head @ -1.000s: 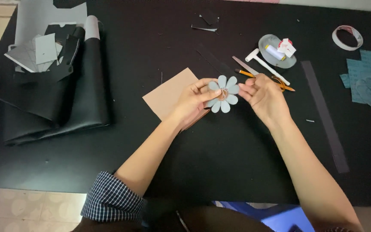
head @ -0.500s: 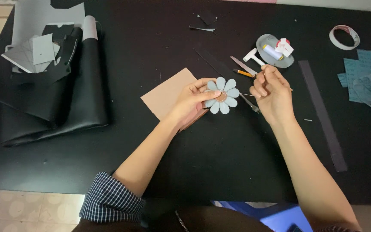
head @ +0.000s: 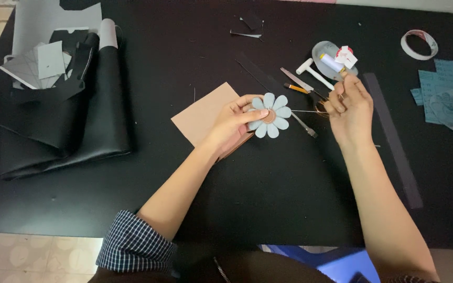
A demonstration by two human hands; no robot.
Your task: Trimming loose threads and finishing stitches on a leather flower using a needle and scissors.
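Head view: the left hand [head: 234,123] is curled around a pale blue flower [head: 270,116] with a tan centre, thumb pressed on its near-left petals, holding it just above the black table [head: 268,199]. The flower sits over the right edge of a tan sheet [head: 203,115] lying flat on the table.

The right hand [head: 348,107] is raised to the right of the flower, fingers pinched shut on something fine. A thin thread [head: 305,110] appears to run from the flower's centre to those fingers; whether a needle is in the pinch cannot be told.

Just beyond the right hand lie a spool [head: 333,63] on a clear dish, a white tool [head: 313,71], a pencil [head: 295,88] and a metal blade [head: 295,78]. A tape roll [head: 419,44] and blue scraps [head: 443,97] lie far right; folded black material [head: 53,126] is at the left.

By the look of it, the petals are already cut and gathered and the centre is on. The stitching seems to be midway, the thread drawn out taut and not yet tied off or trimmed.
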